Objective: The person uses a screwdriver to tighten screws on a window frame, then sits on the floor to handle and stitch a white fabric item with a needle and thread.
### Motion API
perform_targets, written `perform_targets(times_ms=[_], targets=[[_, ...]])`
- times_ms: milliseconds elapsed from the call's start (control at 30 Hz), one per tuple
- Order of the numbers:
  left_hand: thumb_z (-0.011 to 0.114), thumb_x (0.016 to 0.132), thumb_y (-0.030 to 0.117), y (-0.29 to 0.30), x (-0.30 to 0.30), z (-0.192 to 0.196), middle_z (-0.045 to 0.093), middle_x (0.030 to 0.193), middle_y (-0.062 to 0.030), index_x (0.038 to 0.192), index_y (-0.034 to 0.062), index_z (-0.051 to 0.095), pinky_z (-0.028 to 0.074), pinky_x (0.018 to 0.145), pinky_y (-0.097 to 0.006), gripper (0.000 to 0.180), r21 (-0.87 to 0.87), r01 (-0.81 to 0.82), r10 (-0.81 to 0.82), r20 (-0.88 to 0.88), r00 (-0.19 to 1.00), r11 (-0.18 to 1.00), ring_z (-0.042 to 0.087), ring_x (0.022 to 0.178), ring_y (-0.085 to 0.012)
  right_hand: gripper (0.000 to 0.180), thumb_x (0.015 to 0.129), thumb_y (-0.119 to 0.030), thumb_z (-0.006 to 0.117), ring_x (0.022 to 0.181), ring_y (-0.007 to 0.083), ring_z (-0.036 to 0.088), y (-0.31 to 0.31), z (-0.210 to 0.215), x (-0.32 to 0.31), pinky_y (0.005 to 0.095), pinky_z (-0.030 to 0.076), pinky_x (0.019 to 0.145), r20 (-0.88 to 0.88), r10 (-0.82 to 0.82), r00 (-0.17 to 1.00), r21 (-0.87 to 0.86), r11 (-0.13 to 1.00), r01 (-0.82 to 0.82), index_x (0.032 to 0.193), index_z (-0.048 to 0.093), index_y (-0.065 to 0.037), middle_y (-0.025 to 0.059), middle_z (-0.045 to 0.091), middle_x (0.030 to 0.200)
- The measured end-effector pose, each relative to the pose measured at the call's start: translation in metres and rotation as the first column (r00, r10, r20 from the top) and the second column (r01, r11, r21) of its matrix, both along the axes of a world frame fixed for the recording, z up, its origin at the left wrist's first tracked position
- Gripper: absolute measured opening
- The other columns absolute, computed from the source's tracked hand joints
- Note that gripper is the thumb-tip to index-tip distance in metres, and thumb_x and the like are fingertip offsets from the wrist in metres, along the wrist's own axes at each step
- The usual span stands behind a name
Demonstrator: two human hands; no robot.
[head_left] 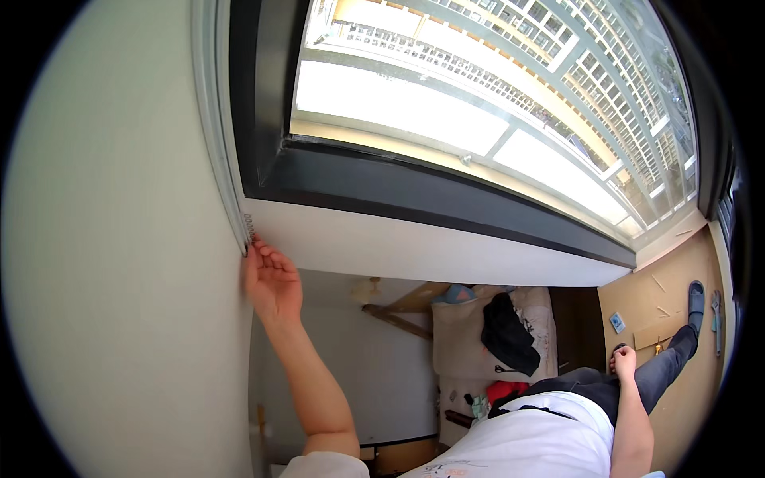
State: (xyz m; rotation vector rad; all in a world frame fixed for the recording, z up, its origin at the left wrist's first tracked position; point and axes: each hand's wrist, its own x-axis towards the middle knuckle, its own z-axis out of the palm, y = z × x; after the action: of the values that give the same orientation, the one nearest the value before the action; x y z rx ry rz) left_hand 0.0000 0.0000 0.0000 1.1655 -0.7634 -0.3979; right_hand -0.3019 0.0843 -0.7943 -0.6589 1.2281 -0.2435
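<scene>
My left hand (pixel 275 279) reaches up to the lower end of a white curtain rail (pixel 215 135) that runs along the pale surface beside the window. Its thumb and index finger are pressed together at the rail's end; whatever lies between them is hidden. A row of small gliders (pixel 249 225) shows just beyond the fingertips. Down by my leg, my right hand (pixel 624 362) is held with its fingers curled in. What it holds, if anything, is too small to make out.
A dark-framed window (pixel 414 179) fills the upper right. On the wooden board under my slippered foot (pixel 696 307) lie a small blue box (pixel 617 322), a wrench-like tool (pixel 716 323) and a yellow-handled tool (pixel 659 348). Black clothing (pixel 510 334) and scissors (pixel 505 369) lie on a bed (pixel 458 342) below.
</scene>
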Motion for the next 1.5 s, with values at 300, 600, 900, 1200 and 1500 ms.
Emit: perform_targets(times_ms=[300,600,900,1200,1500], targets=[[0.06,0.1,0.019,-0.007,-0.021,-0.005,0.063,0.102,-0.0022,0.127,0.003,0.058,0.055,0.077,-0.028,0.032,-0.051,-0.019,0.019,0.002,1.0,0.999,0.062,0.09,-0.0128,0.012,0.091,-0.006,0.052,0.047,0.0155,0.057,0.011,-0.001,-0.001,0.0307,0.045,0.041,-0.051,0.105,0.993,0.063,0.993,-0.102,0.082,0.06,-0.005,0.0072,0.061,0.062],[0.06,0.1,0.023,-0.008,-0.023,-0.003,0.061,0.102,0.0001,0.13,0.0059,0.057,0.052,0.077,-0.028,0.035,-0.03,-0.028,0.028,0.006,1.0,0.999,0.059,0.088,-0.0112,0.01,0.089,-0.005,0.052,0.04,0.0199,0.053,0.037,-0.024,-0.008,0.0338,0.042,0.034,-0.013,0.225,0.974,0.077,0.972,-0.224,0.08,0.056,-0.005,0.009,0.056,0.056],[0.06,0.1,0.025,-0.005,-0.032,-0.006,0.059,0.097,0.0012,0.128,0.0066,0.057,0.05,0.074,-0.028,0.035,0.009,-0.113,0.113,0.035,0.993,0.994,0.057,0.085,-0.0106,0.014,0.09,-0.007,0.051,0.04,0.0189,0.054,0.068,-0.045,-0.014,0.0332,0.043,0.036,-0.036,0.368,0.929,0.138,0.923,-0.36,0.077,0.056,-0.007,0.0074,0.056,0.054],[0.056,0.104,0.024,0.0,-0.022,-0.003,0.057,0.097,0.0015,0.136,0.003,0.054,0.051,0.076,-0.028,0.038,0.015,-0.015,0.014,0.059,0.998,1.0,0.058,0.085,-0.0088,0.022,0.086,-0.019,0.068,0.087,0.0314,0.069,0.049,-0.029,-0.014,0.0385,0.053,0.082,-0.068,0.612,0.788,-0.135,0.777,-0.615,0.097,0.075,-0.001,0.0193,0.074,0.095],[0.056,0.104,0.024,-0.008,-0.029,0.0,0.057,0.095,0.0021,0.131,0.0023,0.055,0.049,0.074,-0.027,0.035,0.051,-0.072,0.069,0.069,0.995,0.996,0.057,0.083,-0.0084,0.024,0.083,-0.02,0.069,0.089,0.0321,0.069,0.058,-0.034,-0.014,0.04,0.054,0.085,-0.112,0.639,0.761,-0.138,0.748,-0.649,0.095,0.075,0.001,0.0204,0.074,0.095]])
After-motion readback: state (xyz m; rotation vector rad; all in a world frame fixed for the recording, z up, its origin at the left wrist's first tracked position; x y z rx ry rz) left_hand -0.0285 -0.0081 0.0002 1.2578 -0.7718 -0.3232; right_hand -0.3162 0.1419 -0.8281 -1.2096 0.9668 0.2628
